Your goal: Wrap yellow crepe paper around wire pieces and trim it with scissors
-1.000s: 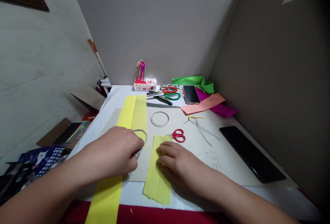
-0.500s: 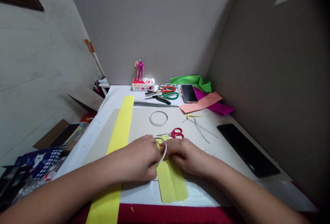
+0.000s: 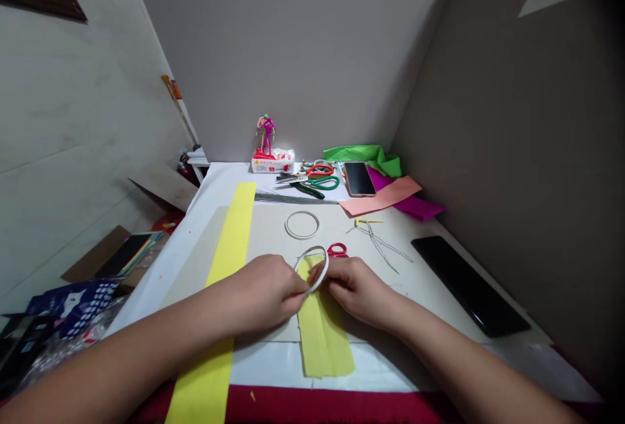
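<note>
Matt, papery softness beside hard gloss
The long yellow strip (image 3: 234,235) along the bench's (image 3: 204,202) left edge and the short yellow piece (image 3: 325,346) near its front edge look like matt paper; the tilted white ring (image 3: 326,269), smooth plastic; the red scissor handles (image 3: 336,255), shiny plastic; the black slab (image 3: 469,285) toward the right edge, glossy.

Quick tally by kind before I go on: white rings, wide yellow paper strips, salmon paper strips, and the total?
White rings: 2 (held ring, loose ring)
Wide yellow paper strips: 2 (short strip, long strip)
Salmon paper strip: 1
Total: 5
</note>
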Demonstrator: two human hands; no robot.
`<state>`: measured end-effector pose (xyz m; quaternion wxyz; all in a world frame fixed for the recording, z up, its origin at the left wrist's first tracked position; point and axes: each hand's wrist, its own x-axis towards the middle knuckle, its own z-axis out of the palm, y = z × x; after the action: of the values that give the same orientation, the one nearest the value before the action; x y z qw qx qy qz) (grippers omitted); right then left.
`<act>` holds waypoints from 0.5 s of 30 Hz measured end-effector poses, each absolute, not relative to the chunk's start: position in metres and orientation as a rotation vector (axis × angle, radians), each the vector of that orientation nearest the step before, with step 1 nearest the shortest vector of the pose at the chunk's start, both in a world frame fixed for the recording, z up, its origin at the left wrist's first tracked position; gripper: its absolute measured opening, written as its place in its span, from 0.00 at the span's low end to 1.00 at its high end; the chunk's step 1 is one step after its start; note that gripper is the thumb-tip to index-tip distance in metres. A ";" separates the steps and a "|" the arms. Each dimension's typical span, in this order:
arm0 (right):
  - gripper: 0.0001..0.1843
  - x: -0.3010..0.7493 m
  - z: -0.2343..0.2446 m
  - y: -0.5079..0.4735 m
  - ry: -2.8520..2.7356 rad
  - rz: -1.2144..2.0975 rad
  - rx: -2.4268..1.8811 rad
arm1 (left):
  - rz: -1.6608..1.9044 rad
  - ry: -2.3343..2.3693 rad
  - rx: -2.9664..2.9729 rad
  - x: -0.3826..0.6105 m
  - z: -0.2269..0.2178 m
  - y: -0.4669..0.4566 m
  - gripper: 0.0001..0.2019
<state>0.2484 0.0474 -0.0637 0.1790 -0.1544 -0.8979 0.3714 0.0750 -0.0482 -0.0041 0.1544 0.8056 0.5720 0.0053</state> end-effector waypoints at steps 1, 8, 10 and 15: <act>0.23 0.249 -0.064 0.047 -2.547 1.038 -0.438 | 0.020 1.639 2.307 0.075 -0.005 -0.048 0.14; 0.19 0.255 -0.063 0.061 -2.537 0.777 -0.640 | -0.022 1.648 2.261 0.081 -0.008 -0.045 0.15; 0.17 0.258 -0.064 0.069 -2.509 0.653 -0.744 | -0.063 1.657 2.258 0.083 -0.007 -0.045 0.16; 0.15 0.260 -0.068 0.081 -2.563 0.492 -0.817 | -0.126 1.676 2.267 0.085 -0.010 -0.045 0.17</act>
<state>0.2598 0.0810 -0.0683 0.2021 -0.2926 -0.9179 0.1760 0.0852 -0.0453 -0.0098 0.1592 0.7931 0.5863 -0.0439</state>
